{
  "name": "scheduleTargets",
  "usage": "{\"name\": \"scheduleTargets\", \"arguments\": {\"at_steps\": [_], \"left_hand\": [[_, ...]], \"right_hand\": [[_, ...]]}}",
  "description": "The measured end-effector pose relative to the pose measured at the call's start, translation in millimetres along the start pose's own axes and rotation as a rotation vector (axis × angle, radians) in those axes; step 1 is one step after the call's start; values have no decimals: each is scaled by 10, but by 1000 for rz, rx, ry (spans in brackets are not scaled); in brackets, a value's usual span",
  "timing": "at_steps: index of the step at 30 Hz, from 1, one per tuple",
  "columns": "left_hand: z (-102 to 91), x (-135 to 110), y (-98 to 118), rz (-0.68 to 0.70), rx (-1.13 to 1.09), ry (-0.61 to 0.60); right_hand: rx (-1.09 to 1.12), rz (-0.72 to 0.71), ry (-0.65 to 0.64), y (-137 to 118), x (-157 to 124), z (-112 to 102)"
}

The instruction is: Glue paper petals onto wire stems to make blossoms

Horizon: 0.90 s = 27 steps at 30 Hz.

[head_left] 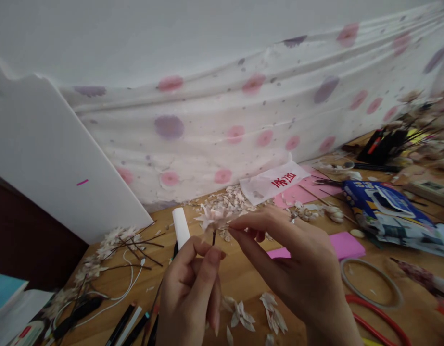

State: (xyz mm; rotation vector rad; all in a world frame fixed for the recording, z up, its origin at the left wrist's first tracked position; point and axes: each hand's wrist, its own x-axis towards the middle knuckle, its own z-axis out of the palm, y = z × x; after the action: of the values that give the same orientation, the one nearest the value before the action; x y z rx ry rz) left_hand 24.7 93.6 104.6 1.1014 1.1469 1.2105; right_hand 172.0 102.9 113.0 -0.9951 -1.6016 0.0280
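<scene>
My left hand [193,293] is closed, pinching the thin dark stem of a small pale pink paper flower [213,218] between thumb and forefinger. A white glue stick [180,227] stands up behind that hand; whether the hand holds it is unclear. My right hand [297,269] reaches in from the right, its fingertips pinched on the flower's petals. Loose pale petals [258,315] lie on the wooden table [239,274] just under both hands.
A heap of petals [229,198] and a printed plastic bag [274,181] lie by the spotted cloth. Finished flowers on wire stems [117,242] and pens [130,327] lie at left. A pink pad [346,244], tape rings [371,283] and a blue packet [384,204] sit at right.
</scene>
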Motion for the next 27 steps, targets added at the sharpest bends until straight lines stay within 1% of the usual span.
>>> {"name": "scheduleTargets", "arguments": {"at_steps": [3,5,8,9,11,14,17,21,25,27], "left_hand": [[-6,69,-23,1,-116,0],[-10,140,-46,15,-236,-5],[1,226,-89,79,-427,-74],[13,238,-105,86,-474,-111],[47,236,-137,59,-539,-174],[108,200,-171,-11,-619,-170],[139,185,-185,-41,-698,-163],[102,233,-197,-68,-752,-172],[38,261,-179,-101,-787,-210],[17,240,-141,-101,-802,-182]], "right_hand": [[-2,11,14,17,-4,-62],[-5,27,32,29,-19,-103],[-18,57,64,26,-50,-109],[-13,69,73,14,-59,-93],[27,104,93,-27,-75,-37],[91,176,91,-107,-90,68],[99,224,58,-165,-95,155],[110,180,2,-212,-104,221],[113,141,-34,-283,-166,236],[78,126,-37,-325,-205,205]]}}
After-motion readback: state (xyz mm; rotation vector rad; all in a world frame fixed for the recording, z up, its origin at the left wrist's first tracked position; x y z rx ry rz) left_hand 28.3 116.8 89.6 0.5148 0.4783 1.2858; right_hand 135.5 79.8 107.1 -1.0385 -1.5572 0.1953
